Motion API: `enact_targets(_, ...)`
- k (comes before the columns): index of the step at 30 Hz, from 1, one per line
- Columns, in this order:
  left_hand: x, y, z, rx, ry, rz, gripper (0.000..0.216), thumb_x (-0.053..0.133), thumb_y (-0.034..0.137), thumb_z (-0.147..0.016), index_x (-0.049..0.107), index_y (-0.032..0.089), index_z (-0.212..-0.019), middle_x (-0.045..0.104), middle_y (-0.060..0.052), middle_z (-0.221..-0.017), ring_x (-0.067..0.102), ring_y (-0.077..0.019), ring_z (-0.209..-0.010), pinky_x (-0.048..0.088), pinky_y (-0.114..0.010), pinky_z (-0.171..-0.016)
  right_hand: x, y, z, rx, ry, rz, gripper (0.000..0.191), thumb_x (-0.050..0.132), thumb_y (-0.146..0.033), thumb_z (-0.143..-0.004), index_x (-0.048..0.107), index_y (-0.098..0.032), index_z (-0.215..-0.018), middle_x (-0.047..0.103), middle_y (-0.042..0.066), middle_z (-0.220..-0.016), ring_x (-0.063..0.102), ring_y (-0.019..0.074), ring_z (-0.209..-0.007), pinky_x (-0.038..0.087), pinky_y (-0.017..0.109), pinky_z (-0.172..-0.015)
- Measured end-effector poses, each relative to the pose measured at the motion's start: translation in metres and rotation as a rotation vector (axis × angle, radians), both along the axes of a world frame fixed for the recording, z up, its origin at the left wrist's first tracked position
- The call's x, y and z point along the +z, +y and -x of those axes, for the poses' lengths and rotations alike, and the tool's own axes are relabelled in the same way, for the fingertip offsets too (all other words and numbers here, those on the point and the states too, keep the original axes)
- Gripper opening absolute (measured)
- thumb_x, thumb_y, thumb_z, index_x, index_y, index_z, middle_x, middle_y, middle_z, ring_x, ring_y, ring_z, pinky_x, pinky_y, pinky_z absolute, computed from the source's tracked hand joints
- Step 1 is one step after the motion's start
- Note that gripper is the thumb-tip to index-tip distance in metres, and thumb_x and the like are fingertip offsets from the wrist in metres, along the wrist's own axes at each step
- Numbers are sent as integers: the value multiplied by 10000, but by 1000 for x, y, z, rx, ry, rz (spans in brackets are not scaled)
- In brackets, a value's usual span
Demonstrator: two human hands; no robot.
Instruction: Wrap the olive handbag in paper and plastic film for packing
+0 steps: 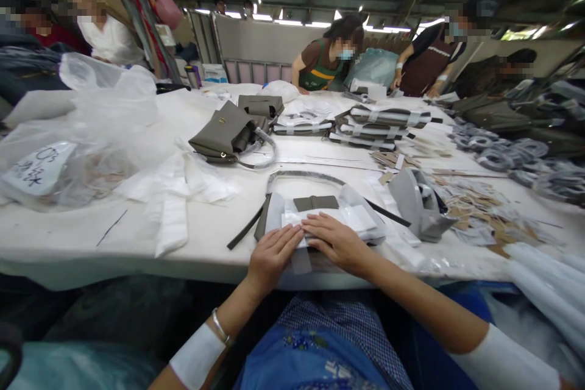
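A dark grey-green handbag (261,224) lies flat in front of me at the table's near edge, largely covered by white wrapping paper (361,217). Its handle (311,175), wrapped in clear film, arches away from me, and dark straps stick out at both sides. A small grey-green flap (315,202) shows on top of the paper. My left hand (273,254) rests flat on the near side of the wrapping, fingers stretched out. My right hand (336,242) lies beside it, fingers also extended, the fingertips of both hands nearly meeting. Neither hand grips anything.
Beyond the wrapped bag stand unwrapped grey-green handbags (223,131) and a stack of wrapped bags (375,125). Clear plastic bags (91,146) lie left; a grey folded piece (418,204) and scattered tags (484,207) lie right. Co-workers (326,58) stand across the table (214,259).
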State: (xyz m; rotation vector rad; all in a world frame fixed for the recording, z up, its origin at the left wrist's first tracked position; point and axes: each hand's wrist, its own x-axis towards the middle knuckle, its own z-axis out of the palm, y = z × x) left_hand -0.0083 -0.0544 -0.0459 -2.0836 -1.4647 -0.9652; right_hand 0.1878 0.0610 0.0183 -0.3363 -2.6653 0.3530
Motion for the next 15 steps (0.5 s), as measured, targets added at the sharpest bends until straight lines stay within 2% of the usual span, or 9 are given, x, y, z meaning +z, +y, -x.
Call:
enact_targets(3, 3, 1, 0, -16, -15, 9, 429, 474, 125, -993, 494, 194, -1416, 633, -83, -1336, 585, -222, -1251, 484, -384, -1025, -10, -10, -14, 24, 122, -67, 495, 581, -393, -960, 512, -172, -1398, 620, 134, -1355, 520, 256, -1324, 403, 508, -1135)
enact_targets(5, 5, 1, 0, -22, -19, -5, 427, 499, 131, -984, 501, 188, -1408, 641, -85, -1325, 598, -226, -1235, 494, -386, -1010, -17, -13, -15, 28, 161, -136, 524, 607, -371, -949, 481, -197, -1427, 627, 125, -1346, 530, 257, -1311, 416, 511, -1122)
enact_targets(10, 5, 2, 1, -47, -57, 26, 427, 499, 125, -973, 510, 191, -1395, 646, -84, -1320, 595, -231, -1238, 502, -403, -1004, -29, -15, -4, -19, 268, -295, 385, 576, -124, -936, 600, -224, -1307, 714, 69, -1177, 633, 206, -1116, 500, 425, -1021)
enact_targets(13, 6, 2, 2, -59, -69, 44, 414, 508, 140, -974, 519, 191, -1385, 648, -84, -1317, 596, -228, -1238, 506, -403, -1003, -27, -17, 0, -45, 332, -315, 325, 596, -108, -914, 659, -219, -1212, 740, 56, -1047, 649, 194, -1000, 539, 374, -921)
enact_targets(15, 7, 3, 2, -69, -71, 37, 401, 536, 177, -976, 525, 183, -1376, 654, -90, -1308, 603, -226, -1228, 512, -395, -997, -25, -18, -1, -31, 332, -320, 315, 598, -121, -917, 660, -216, -1211, 738, 59, -1051, 646, 192, -993, 542, 368, -914)
